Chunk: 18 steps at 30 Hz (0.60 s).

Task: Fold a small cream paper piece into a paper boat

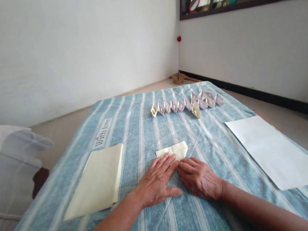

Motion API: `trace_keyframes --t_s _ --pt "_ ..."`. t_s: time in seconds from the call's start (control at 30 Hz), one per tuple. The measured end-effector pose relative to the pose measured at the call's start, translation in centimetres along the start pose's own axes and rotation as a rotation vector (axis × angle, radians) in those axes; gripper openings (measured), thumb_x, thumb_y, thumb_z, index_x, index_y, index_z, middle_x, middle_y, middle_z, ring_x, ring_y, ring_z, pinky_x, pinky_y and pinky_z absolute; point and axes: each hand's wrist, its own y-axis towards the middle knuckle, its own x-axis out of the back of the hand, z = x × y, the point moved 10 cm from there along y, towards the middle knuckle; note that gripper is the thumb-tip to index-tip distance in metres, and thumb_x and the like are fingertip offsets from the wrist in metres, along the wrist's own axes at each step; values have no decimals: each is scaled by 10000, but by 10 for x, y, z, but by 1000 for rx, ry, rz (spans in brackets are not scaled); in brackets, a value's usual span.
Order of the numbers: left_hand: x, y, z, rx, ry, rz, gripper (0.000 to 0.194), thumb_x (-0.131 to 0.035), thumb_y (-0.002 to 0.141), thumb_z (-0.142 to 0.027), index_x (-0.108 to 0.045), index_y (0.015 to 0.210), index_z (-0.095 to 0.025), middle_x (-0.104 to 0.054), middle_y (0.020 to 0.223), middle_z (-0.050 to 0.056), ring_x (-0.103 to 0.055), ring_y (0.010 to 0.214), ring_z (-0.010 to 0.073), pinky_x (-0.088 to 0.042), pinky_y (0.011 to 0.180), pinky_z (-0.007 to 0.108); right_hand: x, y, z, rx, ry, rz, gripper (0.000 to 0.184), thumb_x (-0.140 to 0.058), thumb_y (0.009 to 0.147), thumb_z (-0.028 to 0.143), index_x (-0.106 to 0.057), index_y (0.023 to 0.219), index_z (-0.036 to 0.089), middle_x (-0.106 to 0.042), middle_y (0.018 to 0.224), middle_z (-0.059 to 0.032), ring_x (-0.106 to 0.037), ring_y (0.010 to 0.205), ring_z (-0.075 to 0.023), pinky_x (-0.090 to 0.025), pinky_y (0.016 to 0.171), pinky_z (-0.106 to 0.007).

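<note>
likely creasing: left hand point(159, 180) flat on folded paper point(180, 149), grip apart; right hand point(199, 178) curled, grip unclear; next needs even pressure.

Small folded paper point(180, 148), pale yellow, lies flat on striped blue cloth point(130, 142). Right end is cut slanting by fold; thin crease visible. Near edge partly hidden under left hand point(158, 180) fingers.

Gap between right hand point(198, 176) and white sheet point(278, 153); folded papers point(180, 105) block beyond.
</note>
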Motion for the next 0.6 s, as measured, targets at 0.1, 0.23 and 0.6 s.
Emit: trace_keyframes --t_s 0.1,0.23,0.6 --pt "1 0 0 22 -3 3 853 -442 854 -695 -249 1512 -187 -270 1580 138 -135 1476 286 -153 1175 476 -5 1 2 -41 -37 23 146 -508 916 139 -609 812 161 -616 907 -84 -552 919 -226 -478 816 -379" --pt "7 1 -4 21 -24 -8 794 -519 862 -615 -323 1485 -165 -306 1562 159 -172 1467 302 -176 1174 495 -7 -2 2 -175 -87 -48 46 -572 873 103 -605 882 133 -609 916 -93 -552 912 -235 -476 812 -386" --pt "20 11 12 186 -114 -204 432 -409 943 -218 -501 1363 -180 -474 1476 99 -412 1370 200 -332 1135 398 -1 -4 5 -196 -79 -149 159 -534 867 54 -578 772 174 -586 817 -55 -564 863 -209 -443 763 -341"
